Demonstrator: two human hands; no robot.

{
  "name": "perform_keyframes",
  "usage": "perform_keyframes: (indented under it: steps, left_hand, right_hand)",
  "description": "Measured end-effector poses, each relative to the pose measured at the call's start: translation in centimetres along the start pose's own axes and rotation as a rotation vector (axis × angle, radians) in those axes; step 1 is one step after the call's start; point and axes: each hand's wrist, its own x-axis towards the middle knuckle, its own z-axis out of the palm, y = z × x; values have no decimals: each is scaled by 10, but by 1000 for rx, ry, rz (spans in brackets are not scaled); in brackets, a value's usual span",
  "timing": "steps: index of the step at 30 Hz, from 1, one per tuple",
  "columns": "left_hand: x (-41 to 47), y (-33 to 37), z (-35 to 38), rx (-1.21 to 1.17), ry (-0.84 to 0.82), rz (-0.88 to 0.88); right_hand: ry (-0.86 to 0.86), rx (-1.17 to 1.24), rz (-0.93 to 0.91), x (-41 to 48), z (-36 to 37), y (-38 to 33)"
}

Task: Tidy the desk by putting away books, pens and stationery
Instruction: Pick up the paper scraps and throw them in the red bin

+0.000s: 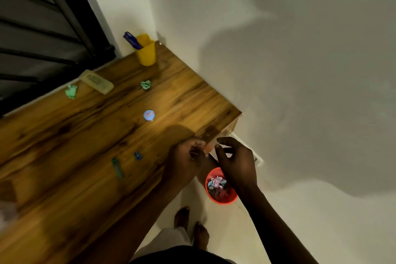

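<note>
My left hand hovers at the wooden desk's near right edge, fingers curled round something small and orange that I can barely make out. My right hand is beside it, past the desk edge, fingers loosely bent and holding nothing. Directly below the hands, an orange bin on the floor holds crumpled paper. On the desk lie a teal pen-like item, a small blue sharpener, a round blue lid, two green paper wads and a beige case.
A yellow cup with blue pens stands at the desk's far corner by the white wall. A dark shuttered window fills the upper left. My bare feet stand on the pale floor beside the desk.
</note>
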Motion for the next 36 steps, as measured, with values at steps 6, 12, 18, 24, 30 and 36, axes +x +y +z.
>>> perform_keyframes:
  steps: [6,12,18,24,30,36]
  left_hand:
    - [-1,2,-49,6,223,-28]
    - [-3,-10,-103,-16,428,-117]
    - [23,-34,-166,-22,498,-150]
    - [61,-66,-224,59,552,-175]
    - [115,-113,-285,212,600,-230]
    - [170,-162,-334,416,657,-314]
  right_hand:
    - [-47,51,-189,18,20,-40]
    - [-158,61,-313,35,56,-75]
    - [-257,5,-406,65,102,-122]
    - [-274,-105,-450,115,157,-155]
    - [-290,-235,-543,169,217,-174]
    - [-340,-498,-463,205,257,-173]
